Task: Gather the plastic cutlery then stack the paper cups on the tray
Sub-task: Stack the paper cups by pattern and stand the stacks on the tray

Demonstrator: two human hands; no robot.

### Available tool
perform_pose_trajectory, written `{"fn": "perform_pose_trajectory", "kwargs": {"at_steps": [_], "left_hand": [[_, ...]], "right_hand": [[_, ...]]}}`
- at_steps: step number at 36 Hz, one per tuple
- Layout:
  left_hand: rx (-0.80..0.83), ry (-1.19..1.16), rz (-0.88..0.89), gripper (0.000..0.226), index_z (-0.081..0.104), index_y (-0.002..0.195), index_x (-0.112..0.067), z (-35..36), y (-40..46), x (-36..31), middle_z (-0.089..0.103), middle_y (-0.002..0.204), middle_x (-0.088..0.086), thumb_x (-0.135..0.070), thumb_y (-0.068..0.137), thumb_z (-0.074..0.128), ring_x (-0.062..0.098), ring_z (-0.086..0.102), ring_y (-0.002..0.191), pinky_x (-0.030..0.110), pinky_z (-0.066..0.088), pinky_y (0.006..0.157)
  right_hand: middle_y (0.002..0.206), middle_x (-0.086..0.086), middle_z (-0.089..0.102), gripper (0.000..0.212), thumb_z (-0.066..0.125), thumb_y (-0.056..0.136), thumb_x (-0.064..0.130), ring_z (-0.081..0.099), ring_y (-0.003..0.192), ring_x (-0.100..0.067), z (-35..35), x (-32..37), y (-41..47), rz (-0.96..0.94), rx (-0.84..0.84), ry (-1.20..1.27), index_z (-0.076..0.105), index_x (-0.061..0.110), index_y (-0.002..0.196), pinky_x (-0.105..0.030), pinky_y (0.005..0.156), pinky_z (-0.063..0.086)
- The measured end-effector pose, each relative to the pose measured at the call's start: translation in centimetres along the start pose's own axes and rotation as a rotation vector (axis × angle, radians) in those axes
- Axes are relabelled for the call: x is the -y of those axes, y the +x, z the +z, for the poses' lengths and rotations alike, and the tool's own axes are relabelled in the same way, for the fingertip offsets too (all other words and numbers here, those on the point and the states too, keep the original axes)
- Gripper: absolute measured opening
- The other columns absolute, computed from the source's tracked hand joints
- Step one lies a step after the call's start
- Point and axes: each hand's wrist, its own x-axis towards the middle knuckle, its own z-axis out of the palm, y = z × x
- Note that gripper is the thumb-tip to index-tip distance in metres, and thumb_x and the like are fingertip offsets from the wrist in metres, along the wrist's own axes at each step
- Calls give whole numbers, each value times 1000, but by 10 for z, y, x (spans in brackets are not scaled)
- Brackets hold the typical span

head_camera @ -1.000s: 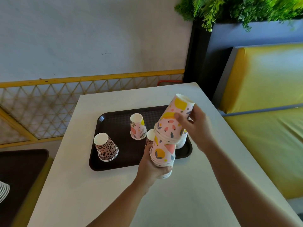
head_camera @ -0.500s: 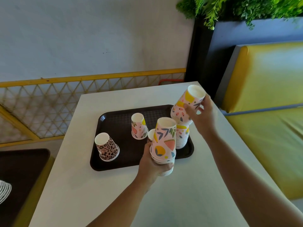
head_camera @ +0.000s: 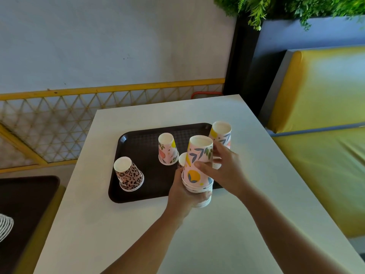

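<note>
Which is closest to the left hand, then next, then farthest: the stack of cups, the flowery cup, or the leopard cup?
1. Stack of cups: held in the left hand.
2. Flowery cup: upside down mid-tray, just beyond.
3. Leopard cup: upside down at the tray's left side.

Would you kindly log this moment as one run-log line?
left hand: holds cup stack | right hand: grips same stack | tray: three cups loose, one stack behind | cutlery: unseen

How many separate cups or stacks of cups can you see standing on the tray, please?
4 on the tray: a leopard-print cup front left, a floral cup mid-tray, a stack at the right edge, and a cup mostly hidden behind the hand-held stack.
</note>
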Motion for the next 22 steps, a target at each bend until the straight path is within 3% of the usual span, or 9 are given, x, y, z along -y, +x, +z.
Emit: {"fn": "perform_pose_trajectory", "kwargs": {"at_steps": [8,12,18,22], "left_hand": [[7,78,1,92,47,124,-24,1,0,0,64,112,-7,-39,40,83,8,61,105,26,52,91],[5,111,-25,86,49,117,-25,0,-4,7,65,110,-8,-42,39,82,6,62,102,26,53,88],[-3,95,-57,77,50,107,-29,0,-7,12,66,102,-8,-42,38,82,1,64,92,18,53,78],[-26,114,-54,76,49,106,-28,-2,-7,11,66,103,-7,-43,40,82,4,64,95,21,53,80]], "right_hand": [[83,22,59,38,75,72,14,58,75,15,-1,-3,4,12,-70,62,50,27,97,-3,63,46],[83,16,61,27,70,76,11,59,72,14,-12,1,10,1,-118,113,53,14,97,-5,59,46],[94,13,63,23,65,84,14,62,89,0,-39,22,31,-82,-271,238,55,14,104,-14,71,52],[100,11,62,41,65,78,23,61,94,2,-51,31,45,-162,-439,220,51,7,114,-14,75,52]]}}
